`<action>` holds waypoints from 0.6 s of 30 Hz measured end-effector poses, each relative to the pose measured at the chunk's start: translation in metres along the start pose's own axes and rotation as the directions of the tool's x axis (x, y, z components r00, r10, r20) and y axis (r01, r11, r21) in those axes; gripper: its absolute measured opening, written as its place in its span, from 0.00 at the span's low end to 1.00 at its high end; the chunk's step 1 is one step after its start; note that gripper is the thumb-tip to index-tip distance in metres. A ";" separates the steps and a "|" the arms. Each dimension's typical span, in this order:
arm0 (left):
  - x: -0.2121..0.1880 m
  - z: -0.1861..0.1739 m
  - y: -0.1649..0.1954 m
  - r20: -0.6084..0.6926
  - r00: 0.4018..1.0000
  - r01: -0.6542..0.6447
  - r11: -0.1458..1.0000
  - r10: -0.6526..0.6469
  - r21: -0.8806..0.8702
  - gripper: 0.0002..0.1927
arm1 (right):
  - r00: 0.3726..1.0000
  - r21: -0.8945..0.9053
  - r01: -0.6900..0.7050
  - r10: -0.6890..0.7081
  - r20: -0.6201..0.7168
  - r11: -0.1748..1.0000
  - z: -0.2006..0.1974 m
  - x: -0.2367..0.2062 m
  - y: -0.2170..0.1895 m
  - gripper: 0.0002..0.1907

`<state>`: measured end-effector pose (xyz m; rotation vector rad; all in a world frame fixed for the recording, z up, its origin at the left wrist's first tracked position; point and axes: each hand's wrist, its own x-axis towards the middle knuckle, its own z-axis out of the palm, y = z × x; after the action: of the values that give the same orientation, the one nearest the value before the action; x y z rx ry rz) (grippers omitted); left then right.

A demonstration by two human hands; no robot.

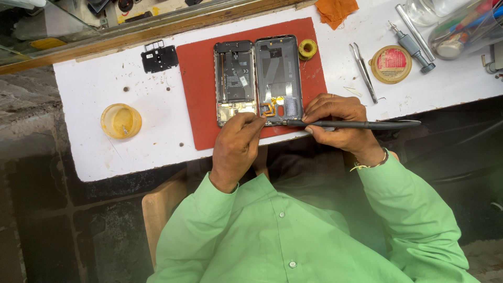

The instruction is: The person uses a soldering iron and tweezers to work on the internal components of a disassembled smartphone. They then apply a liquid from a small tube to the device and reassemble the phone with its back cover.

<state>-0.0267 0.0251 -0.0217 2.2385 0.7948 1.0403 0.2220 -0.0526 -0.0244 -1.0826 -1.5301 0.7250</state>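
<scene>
An opened smartphone lies on a red mat [201,89]: its body [234,78] with the circuit board on the left, its back cover [279,73] on the right, joined by an orange flex cable [270,108]. My right hand [338,123] grips a long black soldering iron [367,124], whose tip points left at the phone's lower edge near the cable. My left hand [238,144] rests at the bottom of the phone body, fingertips pinched together close to the iron's tip; whether they hold something small is unclear.
On the white worktop [105,84] lie a black phone part [159,57], a yellow round dish [121,120], a solder spool [307,49], tweezers [363,71], a round tin [391,63], a screwdriver [412,44], an orange cloth [335,10] and a clear tool container [466,26].
</scene>
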 end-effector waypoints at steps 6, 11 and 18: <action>0.000 0.000 -0.001 0.000 1.000 -0.008 1.000 0.008 0.010 0.09 | 1.000 -0.004 -0.004 0.004 0.006 1.000 0.000 0.000 0.000 0.08; -0.001 0.000 -0.001 0.000 1.000 -0.002 1.000 0.002 0.010 0.08 | 1.000 -0.012 -0.009 0.009 0.005 1.000 0.000 0.000 0.000 0.09; 0.000 0.000 0.000 0.001 1.000 0.004 1.000 -0.004 -0.004 0.08 | 1.000 -0.005 -0.003 0.003 0.006 1.000 0.000 0.000 0.000 0.08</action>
<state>-0.0271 0.0249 -0.0217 2.2333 0.7952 1.0378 0.2221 -0.0523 -0.0245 -1.0877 -1.5361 0.7277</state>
